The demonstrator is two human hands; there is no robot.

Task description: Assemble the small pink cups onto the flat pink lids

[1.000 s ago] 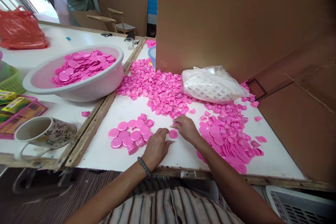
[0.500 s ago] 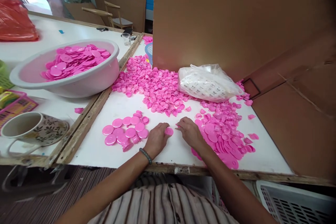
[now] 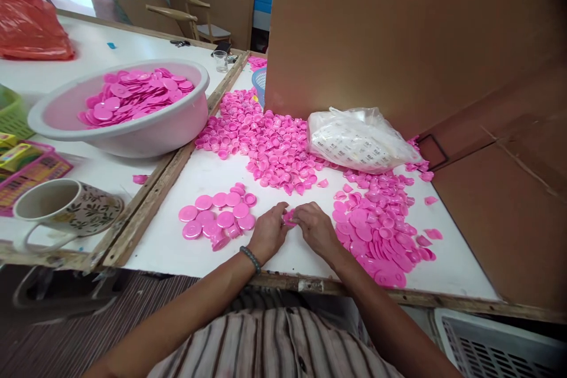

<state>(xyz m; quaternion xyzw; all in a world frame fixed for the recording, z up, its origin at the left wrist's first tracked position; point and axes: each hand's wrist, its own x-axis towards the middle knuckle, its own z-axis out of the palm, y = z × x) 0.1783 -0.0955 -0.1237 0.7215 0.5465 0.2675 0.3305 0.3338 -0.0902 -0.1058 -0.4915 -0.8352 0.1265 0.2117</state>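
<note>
My left hand (image 3: 268, 231) and my right hand (image 3: 315, 227) meet over the white table (image 3: 208, 177), fingertips pinched together on a small pink plastic cap piece (image 3: 289, 217). A bead bracelet circles my left wrist. Just left of my left hand lies a small group of flat pink discs (image 3: 217, 217). To the right of my right hand spreads a larger heap of pink discs (image 3: 381, 230). Beyond both hands sits a pile of several small pink cups (image 3: 261, 144).
A pale basin (image 3: 133, 130) full of pink discs stands at the left, with a floral mug (image 3: 71, 207) nearer me. A clear bag of small parts (image 3: 358, 139) rests against a tall cardboard wall (image 3: 398, 29). An orange bag (image 3: 31, 18) lies far left.
The lone pink disc that lay on the table between my hands is now lifted and pinched by both hands, which have closed together. The camera shifted slightly.
</note>
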